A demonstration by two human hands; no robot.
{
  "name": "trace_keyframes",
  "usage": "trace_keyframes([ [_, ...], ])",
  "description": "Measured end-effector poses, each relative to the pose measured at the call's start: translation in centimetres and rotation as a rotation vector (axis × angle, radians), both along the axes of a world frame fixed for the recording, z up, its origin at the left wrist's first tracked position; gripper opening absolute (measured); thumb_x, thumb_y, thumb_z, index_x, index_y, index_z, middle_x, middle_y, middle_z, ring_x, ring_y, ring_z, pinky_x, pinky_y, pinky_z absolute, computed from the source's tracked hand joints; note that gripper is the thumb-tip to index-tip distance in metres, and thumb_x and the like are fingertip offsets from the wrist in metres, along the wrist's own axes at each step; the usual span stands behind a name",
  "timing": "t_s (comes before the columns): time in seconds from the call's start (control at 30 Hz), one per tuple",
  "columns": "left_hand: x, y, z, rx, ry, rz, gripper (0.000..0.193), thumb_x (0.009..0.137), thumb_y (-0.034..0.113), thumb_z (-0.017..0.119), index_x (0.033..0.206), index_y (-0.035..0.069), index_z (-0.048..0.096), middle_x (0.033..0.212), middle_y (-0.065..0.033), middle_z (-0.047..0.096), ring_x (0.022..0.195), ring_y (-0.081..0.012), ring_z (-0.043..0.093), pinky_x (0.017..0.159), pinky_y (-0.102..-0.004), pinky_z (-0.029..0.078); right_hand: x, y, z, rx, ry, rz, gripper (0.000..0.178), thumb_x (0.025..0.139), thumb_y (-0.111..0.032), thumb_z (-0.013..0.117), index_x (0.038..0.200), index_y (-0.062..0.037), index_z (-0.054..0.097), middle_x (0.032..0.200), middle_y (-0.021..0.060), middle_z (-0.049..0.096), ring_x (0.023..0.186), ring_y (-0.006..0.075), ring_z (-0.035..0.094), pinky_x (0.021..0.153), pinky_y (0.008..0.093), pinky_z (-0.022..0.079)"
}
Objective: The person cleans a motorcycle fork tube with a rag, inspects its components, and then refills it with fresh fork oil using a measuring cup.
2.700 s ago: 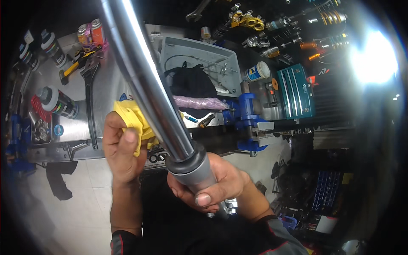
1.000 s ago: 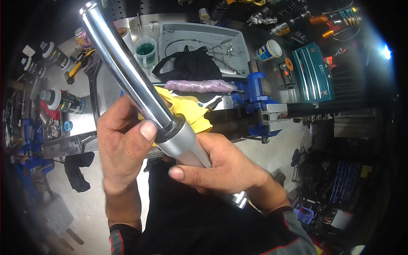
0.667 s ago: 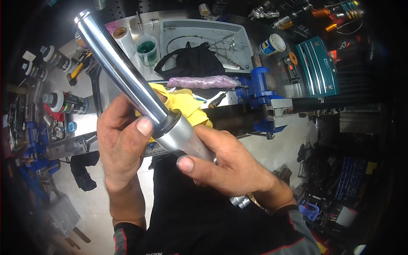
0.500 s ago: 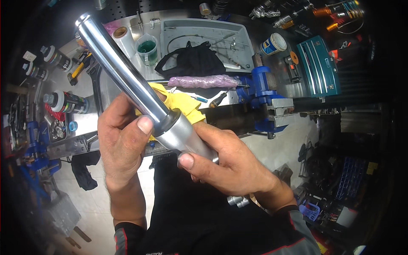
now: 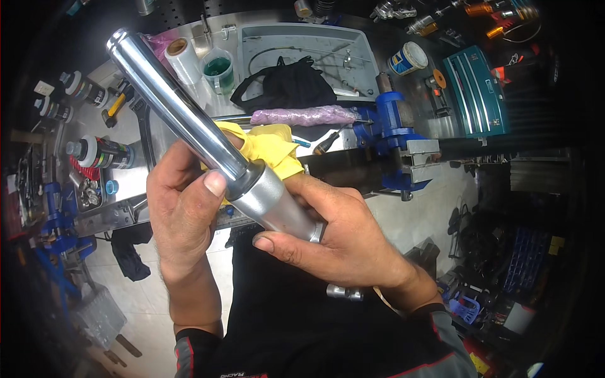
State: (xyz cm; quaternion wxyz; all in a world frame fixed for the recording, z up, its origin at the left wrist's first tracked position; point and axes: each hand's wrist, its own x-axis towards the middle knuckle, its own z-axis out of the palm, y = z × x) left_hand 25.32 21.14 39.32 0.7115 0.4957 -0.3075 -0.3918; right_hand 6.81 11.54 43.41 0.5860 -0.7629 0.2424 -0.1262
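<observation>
A motorcycle fork leg lies diagonally across my view, its chrome tube (image 5: 170,97) pointing up and to the left. The tube enters a silver lower casing (image 5: 277,205), where a black dust seal (image 5: 247,179) rings the joint. My left hand (image 5: 189,201) grips the tube just above the seal, thumb on the near side, other fingers partly hidden behind. Around the casing my right hand (image 5: 343,236) is wrapped, its thumb along the lower side. A yellow cloth (image 5: 271,148) shows behind the tube, next to the hands; whether the left fingers touch it is hidden.
On the metal bench stand a blue vise (image 5: 396,126), a grey tray (image 5: 302,41) with a black cloth (image 5: 287,85), a jug of green liquid (image 5: 218,69) and several bottles (image 5: 101,151). A screwdriver (image 5: 326,143) lies near a purple-wrapped bar (image 5: 302,116). Right stands a teal tool chest (image 5: 476,91).
My right hand has turned slightly with the casing, and its thumb has shifted left. The fork leg has tipped a little; the yellow cloth shows more. My left hand keeps its place on the tube.
</observation>
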Motion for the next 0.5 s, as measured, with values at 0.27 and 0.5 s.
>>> trace_keyframes([
  [0.27, -0.03, -0.01, 0.23, -0.019, -0.020, -0.029, 0.054, 0.087, 0.035, 0.077, 0.119, -0.007, 0.064, 0.107, -0.0119, 0.069, 0.099, -0.0165, 0.067, 0.094, -0.0303, 0.052, -0.47, -0.17, -0.24, 0.133, -0.003, 0.009, 0.049, 0.088, -0.025, 0.084, 0.119, 0.0053, 0.062, 0.086, 0.0072, 0.068, 0.075, 0.0125, 0.066, 0.068, 0.0272, 0.053],
  [0.5, -0.18, -0.09, -0.02, -0.011, -0.040, -0.050, 0.055, 0.087, 0.035, 0.078, 0.120, -0.007, 0.063, 0.106, -0.0116, 0.069, 0.099, -0.0168, 0.068, 0.093, -0.0305, 0.052, -0.79, -0.17, -0.40, 0.273, 0.032, -0.007, 0.047, 0.090, -0.025, 0.083, 0.120, 0.0048, 0.062, 0.086, 0.0048, 0.068, 0.075, 0.0091, 0.065, 0.066, 0.0255, 0.052],
])
